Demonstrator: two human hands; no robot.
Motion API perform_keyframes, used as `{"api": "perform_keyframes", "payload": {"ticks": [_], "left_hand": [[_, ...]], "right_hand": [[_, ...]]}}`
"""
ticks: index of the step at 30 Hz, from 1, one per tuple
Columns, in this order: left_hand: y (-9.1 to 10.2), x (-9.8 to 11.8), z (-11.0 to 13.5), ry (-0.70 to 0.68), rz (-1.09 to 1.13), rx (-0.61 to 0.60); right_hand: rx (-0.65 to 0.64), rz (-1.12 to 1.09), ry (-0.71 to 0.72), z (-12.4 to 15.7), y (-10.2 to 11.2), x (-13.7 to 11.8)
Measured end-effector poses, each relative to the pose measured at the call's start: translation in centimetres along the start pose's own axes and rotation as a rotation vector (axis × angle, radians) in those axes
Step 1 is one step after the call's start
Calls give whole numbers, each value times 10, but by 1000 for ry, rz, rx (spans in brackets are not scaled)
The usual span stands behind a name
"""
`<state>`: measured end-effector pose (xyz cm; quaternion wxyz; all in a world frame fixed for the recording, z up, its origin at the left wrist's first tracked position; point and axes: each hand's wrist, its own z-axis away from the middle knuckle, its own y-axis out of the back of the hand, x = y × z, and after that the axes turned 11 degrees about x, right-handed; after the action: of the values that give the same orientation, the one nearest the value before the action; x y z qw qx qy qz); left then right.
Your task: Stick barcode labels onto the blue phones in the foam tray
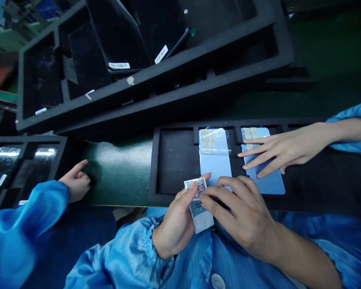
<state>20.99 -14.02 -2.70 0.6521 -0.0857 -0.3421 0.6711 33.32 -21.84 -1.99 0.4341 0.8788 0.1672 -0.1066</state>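
Head view: left hand (174, 228) pinches white label strip (198, 202) between thumb and fingers; right hand (240, 214) has fingers pressed together, tips on it. Beyond, in foam tray (174, 160): blue phone (215, 176) under clear film packet (215, 141); co-worker's hand (289, 152), fingers spread, over second phone (266, 180), tan tabs showing, no packet visible.

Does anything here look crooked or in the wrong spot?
Yes. In the upper black foam tray, two dark phones with white stickers overlap and lie slanted, not neatly side by side. In the lower black foam tray, the blue phone under another person's hand also looks a bit crooked.
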Motion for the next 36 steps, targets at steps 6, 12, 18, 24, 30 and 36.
{"api": "perform_keyframes", "payload": {"ticks": [6,12,18,24,30,36], "left_hand": [[1,-3,-2,9,33,-51],[-1,1,-5,158,163,-55],[2,5,-6,226,149,-29],[4,7,-7,230,77,-40],[2,6,-9,216,140,-31],[-2,3,-8,147,165,-38]], "right_hand": [[5,-118,-63,1,-2,5],[-45,-210,-108,-4,-4,10],[-127,-320,-175,-9,4,26],[-150,-350,-201,-8,12,37],[-181,-329,-215,-10,9,31],[-153,-264,-175,-6,3,25]]}}
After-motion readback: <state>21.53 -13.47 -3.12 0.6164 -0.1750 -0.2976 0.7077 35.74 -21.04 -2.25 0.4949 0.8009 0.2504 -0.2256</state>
